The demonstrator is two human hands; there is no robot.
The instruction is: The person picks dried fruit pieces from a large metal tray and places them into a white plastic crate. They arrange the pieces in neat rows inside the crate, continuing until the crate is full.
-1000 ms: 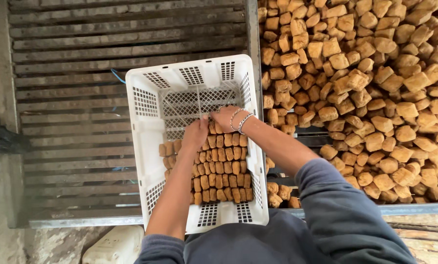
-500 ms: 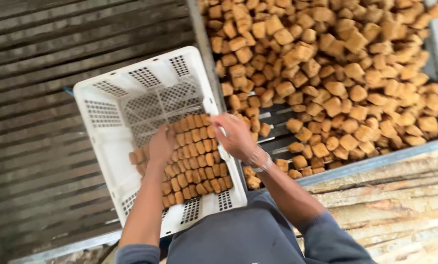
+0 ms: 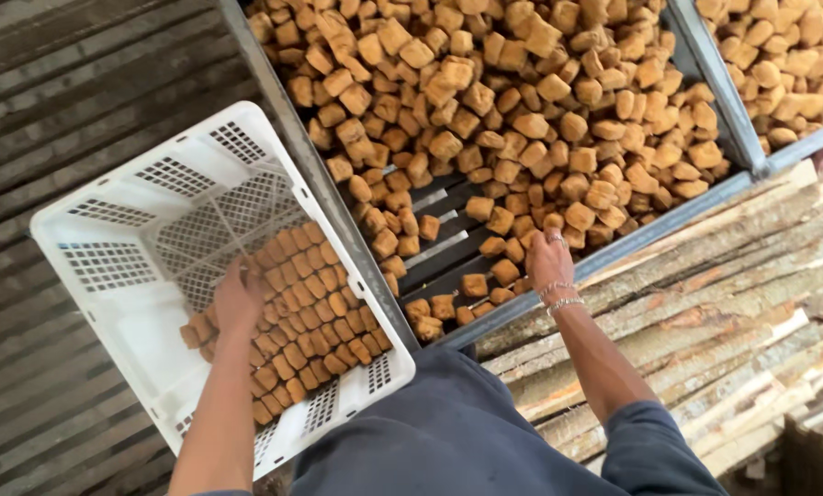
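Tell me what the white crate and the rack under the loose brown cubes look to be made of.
White crate: moulded plastic, seemingly, with a smooth matte finish, perforated grid panels and rounded rim. Rack: probably metal, with dull grey slats and a straight frame edge, worn looking. The brown cubes cover most of it, so this is unsure.

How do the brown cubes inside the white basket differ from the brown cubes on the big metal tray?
The cubes in the white basket stand packed in neat rows; the cubes on the metal tray lie in a loose, jumbled heap. The basket cubes fill only part of the white basket, while the tray cubes are far more numerous. The left hand rests on the basket cubes; the right hand reaches the tray cubes. Both look alike in colour and shape.
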